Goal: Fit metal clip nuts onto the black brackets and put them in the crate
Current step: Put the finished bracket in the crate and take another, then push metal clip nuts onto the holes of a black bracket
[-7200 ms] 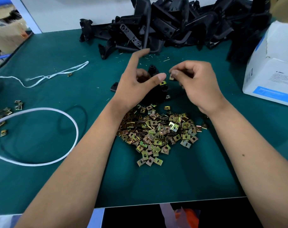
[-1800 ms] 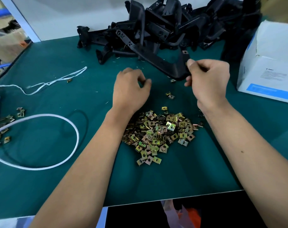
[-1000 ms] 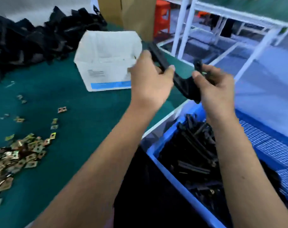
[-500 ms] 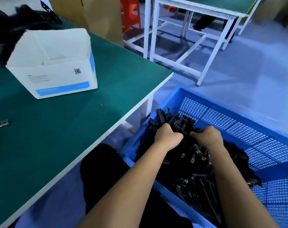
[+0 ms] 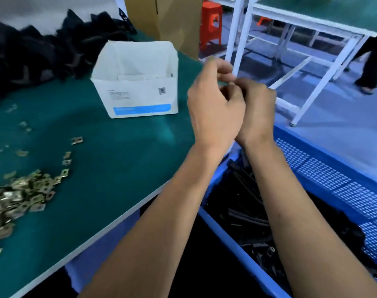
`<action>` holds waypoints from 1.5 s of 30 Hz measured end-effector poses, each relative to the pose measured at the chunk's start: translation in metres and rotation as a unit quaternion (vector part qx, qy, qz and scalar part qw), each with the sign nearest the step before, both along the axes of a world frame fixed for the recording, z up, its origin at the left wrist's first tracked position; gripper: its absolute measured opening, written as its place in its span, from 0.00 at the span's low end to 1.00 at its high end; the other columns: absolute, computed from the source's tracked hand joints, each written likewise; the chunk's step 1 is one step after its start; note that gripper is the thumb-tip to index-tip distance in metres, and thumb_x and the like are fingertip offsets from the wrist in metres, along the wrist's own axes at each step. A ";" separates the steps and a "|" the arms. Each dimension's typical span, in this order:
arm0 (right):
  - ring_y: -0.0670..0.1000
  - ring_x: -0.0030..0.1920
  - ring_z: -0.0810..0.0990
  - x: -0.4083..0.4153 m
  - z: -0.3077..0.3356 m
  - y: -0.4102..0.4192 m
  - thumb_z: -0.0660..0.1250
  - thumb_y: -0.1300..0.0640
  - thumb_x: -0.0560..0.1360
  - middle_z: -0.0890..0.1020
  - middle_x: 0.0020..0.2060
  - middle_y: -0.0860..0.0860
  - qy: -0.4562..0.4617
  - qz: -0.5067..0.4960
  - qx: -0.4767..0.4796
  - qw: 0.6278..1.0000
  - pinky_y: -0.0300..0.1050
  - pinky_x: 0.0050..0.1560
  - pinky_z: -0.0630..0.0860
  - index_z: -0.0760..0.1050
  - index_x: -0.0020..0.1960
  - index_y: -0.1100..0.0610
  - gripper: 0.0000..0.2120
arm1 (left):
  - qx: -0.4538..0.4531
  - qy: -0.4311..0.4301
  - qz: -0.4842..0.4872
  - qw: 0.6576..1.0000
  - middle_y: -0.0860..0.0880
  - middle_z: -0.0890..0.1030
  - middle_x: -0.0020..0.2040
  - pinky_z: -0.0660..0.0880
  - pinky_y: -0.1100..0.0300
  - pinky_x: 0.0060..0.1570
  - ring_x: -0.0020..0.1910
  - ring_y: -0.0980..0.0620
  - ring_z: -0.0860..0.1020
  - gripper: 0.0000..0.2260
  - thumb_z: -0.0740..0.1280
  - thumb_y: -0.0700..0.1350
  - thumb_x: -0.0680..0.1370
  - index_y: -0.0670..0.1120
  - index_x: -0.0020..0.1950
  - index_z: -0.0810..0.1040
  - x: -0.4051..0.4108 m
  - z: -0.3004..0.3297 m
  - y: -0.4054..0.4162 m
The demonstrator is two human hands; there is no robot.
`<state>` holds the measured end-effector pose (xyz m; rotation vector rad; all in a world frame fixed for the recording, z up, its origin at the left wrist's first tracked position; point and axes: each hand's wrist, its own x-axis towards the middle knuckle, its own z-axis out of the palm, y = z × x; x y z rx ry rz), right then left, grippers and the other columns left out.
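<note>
My left hand and right hand hover curled, apparently empty, over the worktop's right edge; next bracket awaits.

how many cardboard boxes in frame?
2. A white box with a blue stripe stands open on the green table; a brown carton stands behind it at the table's far edge. Others may be out of view.

Both hands, left hand and right hand, together above blue crate of black brackets.
</note>
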<state>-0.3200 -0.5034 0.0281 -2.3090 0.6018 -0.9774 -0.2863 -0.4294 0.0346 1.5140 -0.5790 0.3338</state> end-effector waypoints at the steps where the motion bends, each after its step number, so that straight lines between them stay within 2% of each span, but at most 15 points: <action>1: 0.46 0.32 0.73 0.015 0.006 0.021 0.64 0.56 0.73 0.80 0.29 0.49 -0.004 0.035 -0.005 0.999 0.47 0.32 0.69 0.78 0.39 0.52 0.06 | -0.009 0.012 0.028 0.999 0.54 0.82 0.41 0.79 0.53 0.48 0.42 0.53 0.82 0.11 0.65 0.33 0.71 0.44 0.50 0.78 0.013 0.007 0.018; 5: 0.47 0.31 0.62 0.082 0.017 0.116 0.65 0.62 0.69 0.69 0.24 0.48 -0.012 0.175 0.221 0.959 0.46 0.28 0.58 0.69 0.28 0.56 0.12 | -0.015 0.069 0.158 0.985 0.57 0.80 0.40 0.77 0.58 0.50 0.40 0.59 0.79 0.07 0.66 0.34 0.73 0.44 0.47 0.79 0.071 0.017 0.107; 9: 0.44 0.39 0.60 0.136 0.013 0.199 0.63 0.64 0.71 0.65 0.23 0.42 0.056 0.282 0.159 0.944 0.47 0.30 0.57 0.64 0.23 0.54 0.20 | -0.017 0.114 0.256 0.960 0.55 0.80 0.39 0.77 0.63 0.47 0.38 0.62 0.77 0.07 0.66 0.35 0.73 0.42 0.47 0.82 0.121 0.014 0.193; 12: 0.47 0.43 0.77 0.179 0.002 0.242 0.62 0.63 0.74 0.80 0.34 0.51 0.140 0.300 0.071 0.941 0.47 0.36 0.68 0.73 0.31 0.53 0.14 | 0.039 0.162 0.311 0.936 0.57 0.80 0.40 0.71 0.70 0.39 0.39 0.63 0.77 0.09 0.65 0.37 0.73 0.44 0.49 0.83 0.154 0.005 0.242; 14: 0.58 0.57 0.78 0.207 -0.009 0.255 0.62 0.61 0.76 0.81 0.49 0.56 0.204 0.264 -0.031 0.942 0.50 0.50 0.71 0.77 0.46 0.56 0.06 | 0.091 0.202 0.319 0.921 0.56 0.81 0.43 0.70 0.65 0.39 0.41 0.59 0.77 0.08 0.64 0.39 0.75 0.46 0.50 0.82 0.172 -0.004 0.260; 16: 0.62 0.66 0.67 0.236 -0.020 0.253 0.65 0.60 0.75 0.71 0.63 0.59 0.226 0.197 -0.077 0.951 0.53 0.58 0.70 0.74 0.60 0.57 0.13 | 0.128 0.243 0.311 0.910 0.54 0.77 0.40 0.68 0.60 0.40 0.37 0.55 0.74 0.03 0.65 0.42 0.76 0.46 0.45 0.78 0.189 -0.014 0.268; 20: 0.66 0.77 0.53 0.274 -0.037 0.234 0.67 0.61 0.72 0.53 0.77 0.65 0.223 0.109 -0.051 0.967 0.59 0.74 0.59 0.69 0.66 0.58 0.23 | 0.163 0.267 0.276 0.909 0.52 0.66 0.32 0.61 0.57 0.31 0.29 0.51 0.63 0.12 0.64 0.43 0.75 0.49 0.34 0.63 0.215 -0.024 0.258; 25: 0.68 0.80 0.42 0.304 -0.050 0.220 0.65 0.44 0.76 0.34 0.80 0.62 0.265 0.088 0.028 0.960 0.65 0.78 0.49 0.64 0.75 0.50 0.29 | 0.157 0.293 0.231 0.914 0.52 0.65 0.29 0.60 0.56 0.31 0.29 0.49 0.63 0.16 0.64 0.45 0.78 0.49 0.32 0.61 0.242 -0.026 0.236; 29: 0.66 0.74 0.62 0.317 -0.047 0.215 0.62 0.48 0.75 0.52 0.79 0.64 0.203 0.101 0.075 0.971 0.58 0.75 0.63 0.73 0.70 0.60 0.27 | 0.139 0.312 0.212 0.916 0.51 0.65 0.30 0.61 0.54 0.34 0.30 0.47 0.64 0.17 0.64 0.47 0.79 0.49 0.34 0.61 0.258 -0.026 0.230; 32: 0.60 0.55 0.76 0.314 -0.035 0.221 0.58 0.60 0.75 0.74 0.62 0.61 0.104 0.123 0.165 0.973 0.58 0.64 0.75 0.73 0.63 0.61 0.18 | 0.123 0.333 0.202 0.913 0.44 0.73 0.35 0.67 0.51 0.38 0.38 0.38 0.71 0.12 0.64 0.48 0.80 0.44 0.39 0.72 0.265 -0.026 0.232; 34: 0.58 0.45 0.77 0.308 -0.035 0.226 0.52 0.57 0.71 0.79 0.48 0.57 0.069 0.116 0.175 0.975 0.53 0.53 0.77 0.72 0.60 0.58 0.20 | 0.104 0.354 0.186 0.911 0.42 0.79 0.47 0.71 0.51 0.45 0.47 0.37 0.74 0.12 0.64 0.50 0.81 0.42 0.54 0.78 0.271 -0.025 0.237; 37: 0.53 0.41 0.78 0.282 -0.036 0.245 0.59 0.62 0.74 0.76 0.41 0.47 0.070 0.170 0.126 0.975 0.38 0.32 0.69 0.75 0.52 0.57 0.09 | 0.071 0.403 0.147 0.901 0.46 0.76 0.64 0.71 0.53 0.56 0.58 0.44 0.74 0.27 0.65 0.53 0.82 0.43 0.77 0.67 0.274 -0.018 0.250; 39: 0.53 0.44 0.79 0.267 -0.039 0.257 0.66 0.66 0.73 0.76 0.46 0.47 0.050 0.224 0.111 0.967 0.36 0.36 0.69 0.80 0.49 0.61 0.07 | 0.052 0.432 0.106 0.894 0.45 0.80 0.61 0.77 0.52 0.55 0.58 0.43 0.79 0.26 0.67 0.54 0.81 0.44 0.76 0.71 0.275 -0.014 0.261; 42: 0.53 0.47 0.78 0.243 -0.041 0.274 0.69 0.68 0.71 0.79 0.53 0.56 -0.002 0.309 0.107 0.945 0.38 0.46 0.73 0.83 0.41 0.62 0.04 | 0.023 0.470 0.056 0.880 0.47 0.85 0.43 0.80 0.56 0.46 0.46 0.47 0.83 0.11 0.69 0.50 0.81 0.45 0.57 0.84 0.266 -0.014 0.286; 45: 0.51 0.51 0.79 0.230 -0.037 0.281 0.69 0.67 0.72 0.80 0.53 0.53 -0.014 0.372 0.079 0.925 0.42 0.54 0.76 0.83 0.41 0.60 0.05 | -0.026 0.483 0.037 0.874 0.47 0.85 0.39 0.82 0.55 0.48 0.44 0.48 0.83 0.07 0.69 0.46 0.82 0.45 0.48 0.83 0.256 -0.013 0.311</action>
